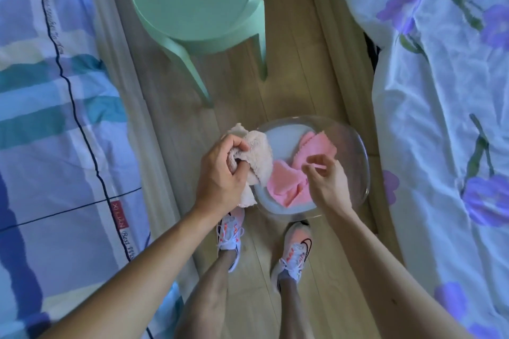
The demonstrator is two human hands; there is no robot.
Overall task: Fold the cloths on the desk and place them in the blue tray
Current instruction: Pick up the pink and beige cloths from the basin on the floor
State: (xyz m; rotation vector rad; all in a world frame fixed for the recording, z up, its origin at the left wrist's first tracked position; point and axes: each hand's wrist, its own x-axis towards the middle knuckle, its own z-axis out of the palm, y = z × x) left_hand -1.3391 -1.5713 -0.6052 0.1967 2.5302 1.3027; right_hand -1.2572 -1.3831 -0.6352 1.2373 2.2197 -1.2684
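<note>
While left grip (220, 170) is closed round a bunched beige cloth (259, 154) over the left rim of the tray (358, 151), right grip (326, 176) pinches an edge of the pink cloth (283, 184), which lies crumpled inside the tray. 2 shoes (230, 234) just this side of the tray, green stool (192, 0) beyond it.

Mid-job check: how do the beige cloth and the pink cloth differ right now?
The beige cloth is thick and fluffy; the pink cloth is thin and smooth, with a scalloped edge. The beige cloth is bunched up in the left hand, hanging at the rim of the basin; the pink cloth lies crumpled inside the basin, with the right hand pinching one edge. Neither is folded yet.
</note>
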